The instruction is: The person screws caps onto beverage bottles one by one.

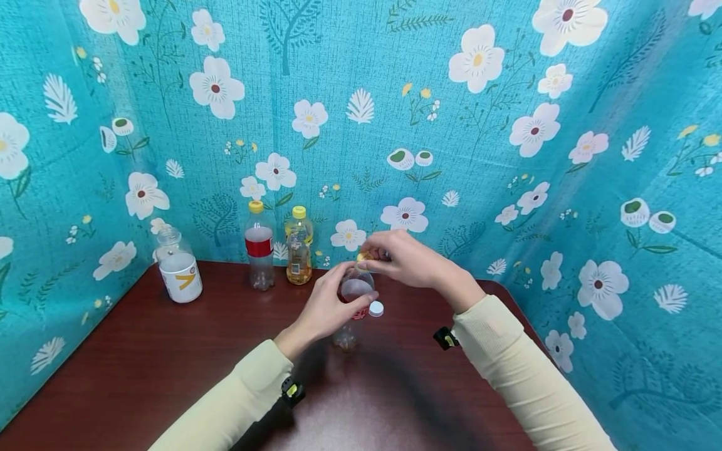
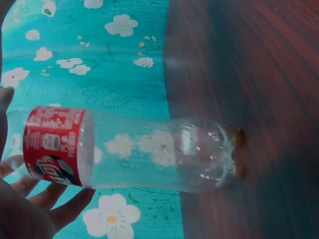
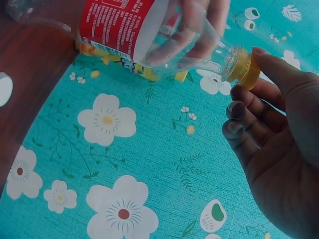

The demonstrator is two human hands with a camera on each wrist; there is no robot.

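Observation:
A clear plastic bottle [image 1: 346,335] with a red label [image 2: 56,144] stands upright on the dark table. My left hand [image 1: 324,304] grips its upper part, the fingers and thumb wrapped round either side near the label. At the bottle's mouth, my right hand [image 1: 402,257] pinches a yellow cap [image 3: 249,72] between thumb and index finger. The cap sits over the threaded neck, while the other right-hand fingers curl loosely below it in the right wrist view. A white cap [image 1: 376,309] lies on the table just right of the bottle.
Toward the back left stand a red-labelled bottle [image 1: 259,247] and a smaller bottle [image 1: 299,250], both yellow-capped. A wide white-labelled bottle [image 1: 180,275] without a cap is at the far left corner. A blue flowered curtain [image 1: 361,125] encloses the back and sides of the table [image 1: 237,376].

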